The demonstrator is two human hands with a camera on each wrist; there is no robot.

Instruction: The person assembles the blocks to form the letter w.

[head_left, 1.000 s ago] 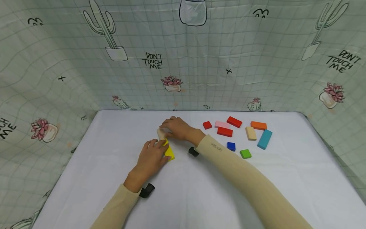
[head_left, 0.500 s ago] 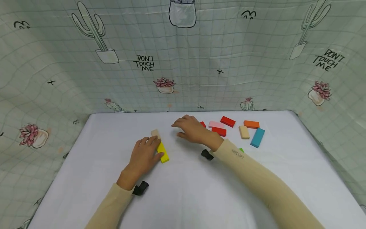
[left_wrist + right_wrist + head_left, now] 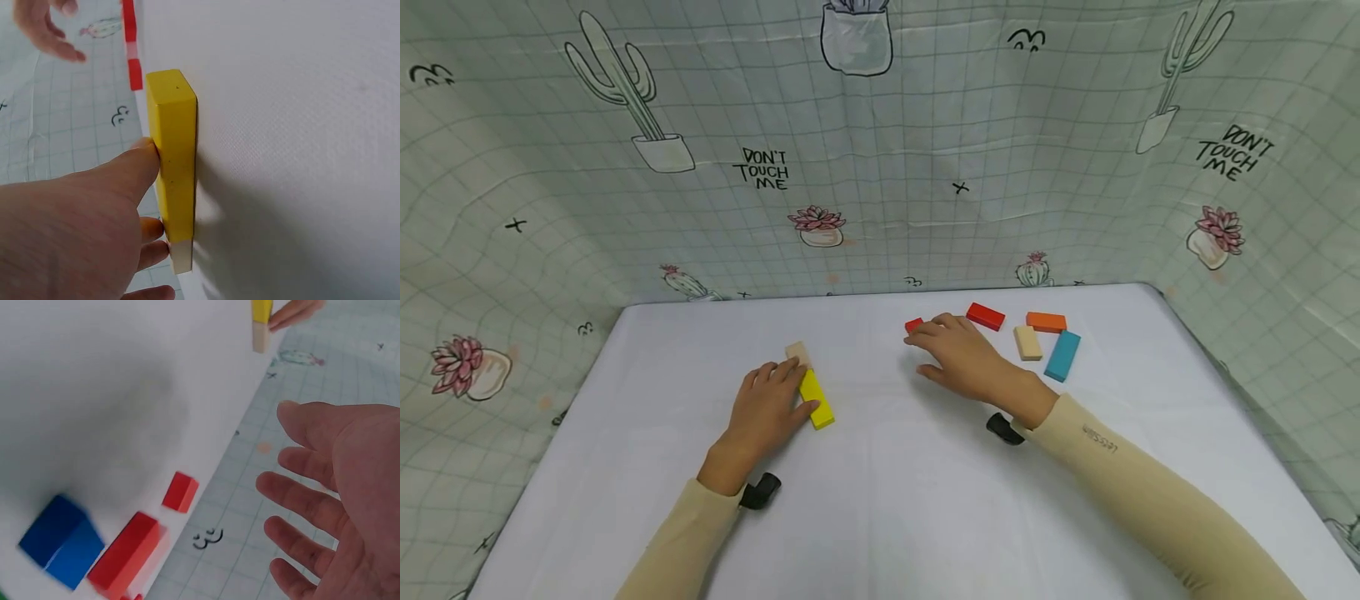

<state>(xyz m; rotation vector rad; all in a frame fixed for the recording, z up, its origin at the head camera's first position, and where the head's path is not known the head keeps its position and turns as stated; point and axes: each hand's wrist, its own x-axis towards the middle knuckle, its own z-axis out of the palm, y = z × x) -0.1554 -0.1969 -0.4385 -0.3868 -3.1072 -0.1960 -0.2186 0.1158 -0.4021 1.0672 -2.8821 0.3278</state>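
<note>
My left hand (image 3: 765,408) rests on a long yellow block (image 3: 823,413), with its thumb and fingertips touching it. Lined up end to end with the yellow block is a pale beige block (image 3: 797,351), lying just beyond the fingers. To the right, my right hand (image 3: 967,360) hovers over the table with spread, loosely bent fingers and nothing in them. Below that hand, the right wrist view shows a small red block (image 3: 180,492), a longer red block (image 3: 125,556) and a blue block (image 3: 61,540). In the head view the hand hides most of these.
Past the right hand lie another red block (image 3: 985,317), an orange block (image 3: 1046,322), a beige block (image 3: 1027,343) and a teal block (image 3: 1063,356). A patterned cloth (image 3: 880,208) rises behind the table's far edge.
The right hand has let go of the pale block and moved right, over to the loose blocks. My left hand stays on the yellow block. The head view has shifted slightly to the right.
</note>
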